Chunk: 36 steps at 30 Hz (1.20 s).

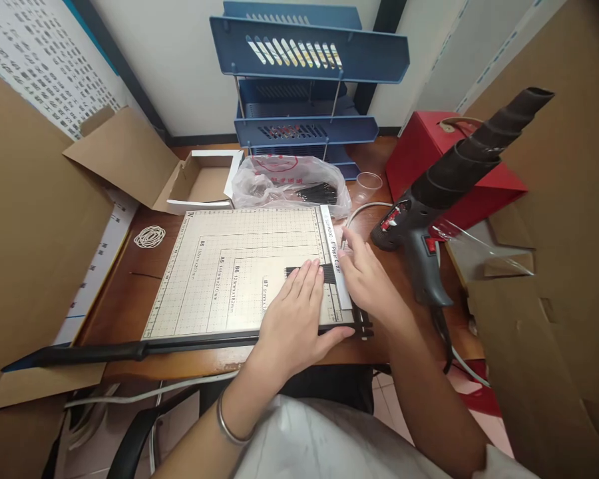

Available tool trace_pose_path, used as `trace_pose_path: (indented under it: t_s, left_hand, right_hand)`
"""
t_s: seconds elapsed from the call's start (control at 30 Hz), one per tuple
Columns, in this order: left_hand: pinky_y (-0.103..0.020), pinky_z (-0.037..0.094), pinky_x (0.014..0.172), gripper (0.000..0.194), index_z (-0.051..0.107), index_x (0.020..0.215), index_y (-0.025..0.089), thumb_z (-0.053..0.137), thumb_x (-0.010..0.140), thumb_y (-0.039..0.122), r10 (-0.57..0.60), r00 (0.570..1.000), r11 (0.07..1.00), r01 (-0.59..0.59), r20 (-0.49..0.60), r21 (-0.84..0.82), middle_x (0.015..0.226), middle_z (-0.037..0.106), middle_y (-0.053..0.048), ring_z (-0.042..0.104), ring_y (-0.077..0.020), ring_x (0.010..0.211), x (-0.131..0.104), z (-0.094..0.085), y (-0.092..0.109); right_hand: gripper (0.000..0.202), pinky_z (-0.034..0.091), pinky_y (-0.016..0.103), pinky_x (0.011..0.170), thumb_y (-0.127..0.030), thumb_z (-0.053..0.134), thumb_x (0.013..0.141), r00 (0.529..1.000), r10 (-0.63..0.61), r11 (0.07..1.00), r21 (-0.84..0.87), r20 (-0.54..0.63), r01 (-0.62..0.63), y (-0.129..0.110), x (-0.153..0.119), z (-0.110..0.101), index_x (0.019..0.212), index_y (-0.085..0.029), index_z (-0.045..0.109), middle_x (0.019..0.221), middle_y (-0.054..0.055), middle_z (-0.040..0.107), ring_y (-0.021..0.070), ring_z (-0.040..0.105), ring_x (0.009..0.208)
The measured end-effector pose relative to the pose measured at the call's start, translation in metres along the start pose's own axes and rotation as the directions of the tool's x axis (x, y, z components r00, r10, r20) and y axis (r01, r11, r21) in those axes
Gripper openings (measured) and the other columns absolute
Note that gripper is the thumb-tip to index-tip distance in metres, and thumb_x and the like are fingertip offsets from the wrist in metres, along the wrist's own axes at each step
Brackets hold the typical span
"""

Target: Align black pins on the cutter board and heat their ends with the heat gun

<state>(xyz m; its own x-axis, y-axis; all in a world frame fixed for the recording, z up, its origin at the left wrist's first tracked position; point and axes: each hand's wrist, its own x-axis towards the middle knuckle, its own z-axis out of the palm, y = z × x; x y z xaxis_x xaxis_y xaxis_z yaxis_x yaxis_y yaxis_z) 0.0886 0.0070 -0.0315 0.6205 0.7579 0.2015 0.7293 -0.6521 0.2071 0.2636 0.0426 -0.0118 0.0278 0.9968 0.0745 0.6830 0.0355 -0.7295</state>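
Under my left hand (299, 313), a bundle of thin black strips (328, 273) lies across the right side of the paper cutter's gridded board (244, 233). The fingers of that hand are stretched out flat on top of the strips, with the thumb pointing right. My right hand (364, 273) is at the cutter's white printed ruler edge (335, 256). Its thumb and index fingertip are apart; the other fingers are partly hidden. The cutter's black arm and handle (100, 352) lie down along the near side.
Behind the cutter are a plastic bag (279, 179) with black strips, an open cardboard box (207, 176), a clear cup (368, 186) and blue trays (309, 53). To the right, a heat gun (424, 226) stands nozzle up before a red box (414, 143). A white coil (150, 237) lies left.
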Motion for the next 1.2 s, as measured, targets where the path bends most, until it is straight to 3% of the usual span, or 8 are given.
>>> trace_pose_path:
  t_s: [0.23, 0.37, 0.47, 0.53, 0.73, 1.0, 1.13, 1.2]
  left_hand:
    - [-0.048, 0.027, 0.129, 0.104, 0.035, 0.157, -0.003, 0.029, 0.096, 0.082, 0.000, 1.000, 1.000, 0.000, -0.008, -0.010, 0.166, 0.033, -0.023, 0.026, -0.0314, 0.158, 0.000, 0.002, -0.001]
    - [-0.050, 0.028, 0.129, 0.104, 0.036, 0.155, -0.005, 0.028, 0.097, 0.081, 0.004, 1.000, 1.000, -0.004, -0.002, 0.003, 0.166, 0.032, -0.024, 0.025, -0.0326, 0.158, 0.001, 0.002, 0.000]
    - [-0.050, 0.031, 0.128, 0.101, 0.033, 0.157, -0.003, 0.031, 0.098, 0.079, 0.022, 0.999, 1.000, -0.022, -0.027, -0.011, 0.166, 0.032, -0.024, 0.025, -0.0320, 0.158, -0.002, -0.007, 0.000]
    - [-0.051, 0.031, 0.128, 0.095, 0.027, 0.161, 0.001, 0.034, 0.101, 0.074, 0.017, 0.998, 1.000, -0.018, -0.067, -0.014, 0.167, 0.031, -0.022, 0.024, -0.0307, 0.159, -0.008, -0.015, -0.005]
    - [-0.058, 0.033, 0.124, 0.077, 0.019, 0.165, 0.009, 0.038, 0.107, 0.055, -0.148, 0.975, 0.985, 0.161, -0.163, 0.068, 0.164, 0.038, -0.021, 0.033, -0.0339, 0.155, -0.034, -0.024, -0.037]
    - [-0.056, 0.032, 0.125, 0.071, 0.036, 0.159, 0.006, 0.038, 0.108, 0.055, -0.111, 0.986, 0.975, 0.133, -0.126, 0.180, 0.163, 0.043, -0.015, 0.037, -0.0341, 0.153, -0.039, -0.013, -0.043]
    - [-0.056, 0.035, 0.123, 0.069, 0.039, 0.158, 0.007, 0.038, 0.107, 0.054, -0.110, 0.986, 0.971, 0.133, -0.125, 0.199, 0.163, 0.043, -0.014, 0.037, -0.0340, 0.153, -0.038, -0.014, -0.042]
    - [-0.056, 0.035, 0.122, 0.068, 0.039, 0.158, 0.008, 0.038, 0.108, 0.054, -0.107, 0.986, 0.970, 0.131, -0.126, 0.206, 0.163, 0.042, -0.012, 0.038, -0.0337, 0.153, -0.039, -0.015, -0.042]
  right_hand:
    - [0.061, 0.018, 0.061, 0.130, -0.029, 0.036, 0.098, 0.996, 0.004, 1.000, -0.021, 0.089, -0.002, -0.001, -0.001, 0.010, 0.158, -0.018, 0.031, 0.167, 0.013, 0.037, 0.0272, 0.034, 0.156]
    - [0.052, 0.044, 0.052, 0.118, -0.037, 0.041, 0.101, 0.983, 0.016, 0.996, 0.092, -0.180, 0.000, -0.005, -0.015, -0.009, 0.150, -0.021, 0.045, 0.152, 0.014, 0.056, 0.0267, 0.057, 0.137]
    - [0.045, 0.055, 0.047, 0.103, -0.044, 0.051, 0.099, 0.803, 0.042, 0.999, 0.021, -0.594, -0.036, 0.004, -0.030, -0.034, 0.136, -0.019, 0.059, 0.129, 0.015, 0.068, 0.0266, 0.068, 0.111]
    - [0.048, 0.052, 0.053, 0.106, -0.045, 0.054, 0.098, 0.707, 0.023, 0.984, -0.109, -0.707, -0.141, 0.018, -0.037, -0.048, 0.139, -0.020, 0.059, 0.130, 0.016, 0.067, 0.0301, 0.067, 0.113]
    - [0.076, 0.034, 0.063, 0.121, -0.045, 0.054, 0.093, 0.871, 0.140, 0.935, -0.226, -0.471, -0.273, 0.050, -0.037, -0.059, 0.156, -0.008, 0.038, 0.163, 0.025, 0.039, 0.0411, 0.039, 0.150]
    - [0.064, 0.043, 0.068, 0.109, -0.041, 0.047, 0.097, 0.904, 0.124, 0.850, -0.427, -0.408, -0.309, 0.038, -0.032, -0.061, 0.151, -0.007, 0.045, 0.150, 0.026, 0.053, 0.0459, 0.054, 0.135]
    - [0.061, 0.022, 0.076, 0.119, -0.047, 0.057, 0.094, 0.830, 0.060, 0.923, -0.286, -0.555, -0.259, 0.032, -0.030, -0.053, 0.144, -0.014, 0.053, 0.160, 0.022, 0.045, 0.0434, 0.043, 0.146]
    - [0.053, 0.037, 0.064, 0.118, -0.053, 0.062, 0.091, 0.717, 0.110, 0.994, 0.070, -0.688, -0.086, 0.024, -0.023, -0.051, 0.130, -0.017, 0.063, 0.148, 0.019, 0.058, 0.0344, 0.057, 0.135]
